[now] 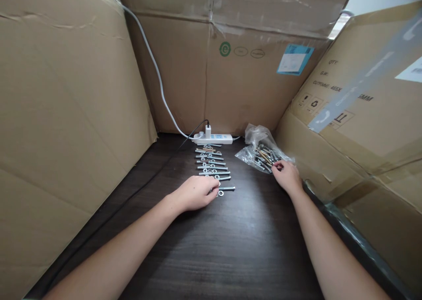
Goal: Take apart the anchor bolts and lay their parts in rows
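My left hand (199, 192) is closed over the near end of a row of bolts, its fingertips pressed together by a washer (221, 193). It partly covers the nearest bolt (228, 188); whatever the fingertips grip is hidden. Beyond it, several silver bolts (216, 168) lie crosswise, one behind another, with washers and nuts between them. At the right, my right hand (286, 173) reaches to the mouth of a clear plastic bag (255, 135). Its fingers are curled together beside the loose bolts (264, 156) in the bag, and I cannot make out what is between them.
A white power strip (224, 139) with a plugged-in charger (208, 131) sits behind the bolts. A black cable (145, 184) crosses the dark table (211, 256) at left. Cardboard boxes wall in the left (72, 115), back (171, 71) and right (372, 146).
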`<state>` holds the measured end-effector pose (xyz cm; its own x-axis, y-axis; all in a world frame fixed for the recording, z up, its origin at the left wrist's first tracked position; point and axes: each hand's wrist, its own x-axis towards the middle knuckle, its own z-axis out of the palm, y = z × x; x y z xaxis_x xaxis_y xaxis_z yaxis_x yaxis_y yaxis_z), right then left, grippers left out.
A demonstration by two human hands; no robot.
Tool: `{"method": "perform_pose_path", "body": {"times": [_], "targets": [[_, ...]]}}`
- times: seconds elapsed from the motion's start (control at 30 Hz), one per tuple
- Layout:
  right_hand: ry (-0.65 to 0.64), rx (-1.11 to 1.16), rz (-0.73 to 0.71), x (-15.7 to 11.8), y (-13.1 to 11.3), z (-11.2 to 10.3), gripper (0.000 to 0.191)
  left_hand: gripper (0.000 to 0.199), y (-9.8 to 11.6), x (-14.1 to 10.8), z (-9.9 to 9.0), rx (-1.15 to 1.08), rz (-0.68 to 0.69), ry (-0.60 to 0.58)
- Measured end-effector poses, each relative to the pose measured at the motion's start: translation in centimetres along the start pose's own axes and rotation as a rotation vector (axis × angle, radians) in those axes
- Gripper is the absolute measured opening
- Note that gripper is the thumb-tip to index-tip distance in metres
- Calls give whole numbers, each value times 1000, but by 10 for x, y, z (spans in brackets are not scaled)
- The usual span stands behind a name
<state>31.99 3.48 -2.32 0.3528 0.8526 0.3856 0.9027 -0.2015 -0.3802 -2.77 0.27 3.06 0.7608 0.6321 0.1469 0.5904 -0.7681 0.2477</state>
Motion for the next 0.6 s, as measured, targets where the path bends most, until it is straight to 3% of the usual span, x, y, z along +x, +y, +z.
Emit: {"method": "perform_pose_path", "body": {"times": [0.17, 0.37, 0.6], "targets": [[22, -60, -62, -2, -11, -5, 20, 21, -1, 0, 0, 7, 7, 2], [-112, -71, -132, -5, -20, -6, 20, 21, -1, 0, 1, 6, 7, 7], [-93, -33, -201, -7, -29, -5, 18, 21, -1, 0, 1, 8, 7, 7]]}}
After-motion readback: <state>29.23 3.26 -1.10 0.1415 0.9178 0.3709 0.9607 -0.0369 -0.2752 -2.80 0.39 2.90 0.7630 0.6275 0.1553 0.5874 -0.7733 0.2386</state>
